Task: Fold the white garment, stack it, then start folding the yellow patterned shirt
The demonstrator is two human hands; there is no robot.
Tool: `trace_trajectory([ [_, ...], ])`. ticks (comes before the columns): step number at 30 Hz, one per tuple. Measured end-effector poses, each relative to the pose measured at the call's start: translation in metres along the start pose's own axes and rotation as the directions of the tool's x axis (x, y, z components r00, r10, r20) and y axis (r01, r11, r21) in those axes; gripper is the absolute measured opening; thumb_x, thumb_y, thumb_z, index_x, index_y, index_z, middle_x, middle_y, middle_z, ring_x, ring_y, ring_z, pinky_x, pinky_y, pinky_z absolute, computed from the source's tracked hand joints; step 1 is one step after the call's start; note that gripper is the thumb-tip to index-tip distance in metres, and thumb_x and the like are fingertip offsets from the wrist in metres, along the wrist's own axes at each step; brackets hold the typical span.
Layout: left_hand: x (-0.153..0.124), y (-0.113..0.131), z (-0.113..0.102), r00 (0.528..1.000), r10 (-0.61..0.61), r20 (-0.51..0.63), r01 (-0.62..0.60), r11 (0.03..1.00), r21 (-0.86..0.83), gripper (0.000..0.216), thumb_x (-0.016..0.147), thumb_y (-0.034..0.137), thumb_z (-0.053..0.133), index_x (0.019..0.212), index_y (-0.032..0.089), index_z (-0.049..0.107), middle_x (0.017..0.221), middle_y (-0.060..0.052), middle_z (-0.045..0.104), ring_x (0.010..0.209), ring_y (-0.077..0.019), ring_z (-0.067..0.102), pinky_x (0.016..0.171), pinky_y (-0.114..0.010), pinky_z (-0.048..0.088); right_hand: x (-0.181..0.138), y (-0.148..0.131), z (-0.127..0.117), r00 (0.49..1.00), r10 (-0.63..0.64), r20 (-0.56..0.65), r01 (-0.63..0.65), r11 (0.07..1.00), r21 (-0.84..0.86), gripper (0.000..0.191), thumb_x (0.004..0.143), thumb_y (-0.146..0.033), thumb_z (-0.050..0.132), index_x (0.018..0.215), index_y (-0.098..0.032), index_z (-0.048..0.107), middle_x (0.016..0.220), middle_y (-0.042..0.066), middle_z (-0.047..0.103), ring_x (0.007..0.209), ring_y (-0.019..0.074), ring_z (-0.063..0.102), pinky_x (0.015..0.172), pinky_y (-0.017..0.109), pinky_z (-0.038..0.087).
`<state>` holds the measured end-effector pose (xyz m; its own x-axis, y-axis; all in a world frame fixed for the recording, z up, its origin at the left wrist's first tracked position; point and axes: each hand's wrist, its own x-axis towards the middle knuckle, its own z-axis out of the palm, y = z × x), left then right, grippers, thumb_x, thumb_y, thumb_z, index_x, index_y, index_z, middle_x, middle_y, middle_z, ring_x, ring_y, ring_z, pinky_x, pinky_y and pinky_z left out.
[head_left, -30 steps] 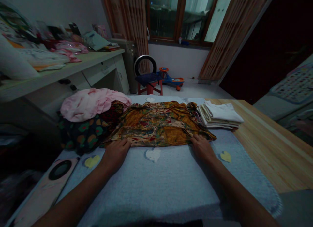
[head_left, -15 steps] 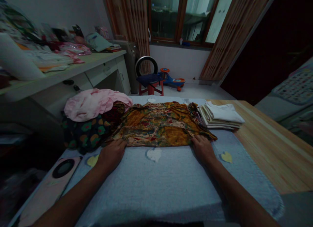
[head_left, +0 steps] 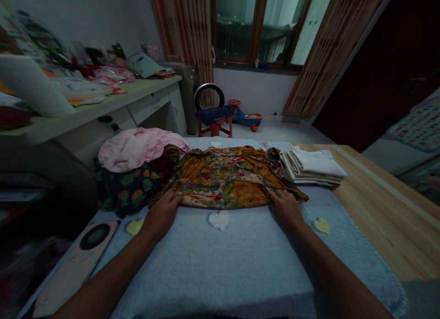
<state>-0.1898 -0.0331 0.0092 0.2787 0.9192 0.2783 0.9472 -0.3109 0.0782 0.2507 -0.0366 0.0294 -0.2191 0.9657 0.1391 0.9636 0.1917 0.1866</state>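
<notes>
A yellow-brown patterned garment (head_left: 227, 177) lies spread flat on a grey-blue mat (head_left: 220, 264) with heart patches. My left hand (head_left: 162, 214) rests at the garment's near left corner, its fingers curled onto the hem. At the near right corner sits my right hand (head_left: 287, 209), fingers closed on the edge in the same way. Both forearms reach in from the bottom of the view.
A pile of pink and dark flowered clothes (head_left: 134, 165) lies left of the garment. A stack of folded white cloths (head_left: 314, 165) sits to its right on the wooden table (head_left: 385, 218). A pinkish board with a black ring (head_left: 82, 257) lies near left. A cluttered desk (head_left: 103, 103) stands left, a small chair (head_left: 211, 115) beyond.
Both hands stay on the garment's near corners. The view has shifted slightly to the left and down; the garment looks much the same.
</notes>
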Motion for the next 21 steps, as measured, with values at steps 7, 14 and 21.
trace_trajectory([
  [7, -0.010, -0.003, -0.013, 1.000, 0.006, 0.008, -0.006, 0.998, 0.058, 0.034, 0.090, 0.014, 0.042, 0.113, 0.018, 0.067, 0.114, -0.013, 0.067, 0.108, -0.0246, 0.063, 0.091, -0.036, 0.053, -0.009, 0.001, -0.005, 1.000, -0.003, 0.026, 0.002, 0.999, 0.032, 0.026, 0.090, -0.012, 0.050, 0.104, -0.019, 0.070, 0.100, 0.009, 0.067, 0.094, 0.0232, 0.054, 0.078, 0.033, 0.032],
  [14, -0.036, -0.003, -0.026, 0.998, 0.043, 0.036, -0.047, 0.992, 0.117, 0.036, 0.089, 0.013, 0.041, 0.112, 0.018, 0.068, 0.111, -0.013, 0.068, 0.103, -0.0273, 0.064, 0.078, -0.035, 0.055, -0.035, -0.002, -0.010, 0.999, -0.025, 0.031, 0.024, 0.999, 0.027, 0.030, 0.088, -0.009, 0.049, 0.107, -0.019, 0.071, 0.100, 0.009, 0.067, 0.094, 0.0238, 0.054, 0.079, 0.035, 0.031],
  [21, -0.065, -0.001, -0.034, 0.996, 0.083, 0.040, -0.088, 0.987, 0.135, 0.037, 0.088, 0.012, 0.042, 0.114, 0.018, 0.067, 0.107, -0.013, 0.068, 0.099, -0.0273, 0.064, 0.079, -0.036, 0.054, -0.066, -0.008, -0.005, 0.999, -0.049, 0.002, 0.049, 0.998, 0.029, 0.031, 0.085, -0.007, 0.051, 0.107, -0.019, 0.069, 0.099, 0.009, 0.066, 0.091, 0.0227, 0.051, 0.079, 0.034, 0.032],
])
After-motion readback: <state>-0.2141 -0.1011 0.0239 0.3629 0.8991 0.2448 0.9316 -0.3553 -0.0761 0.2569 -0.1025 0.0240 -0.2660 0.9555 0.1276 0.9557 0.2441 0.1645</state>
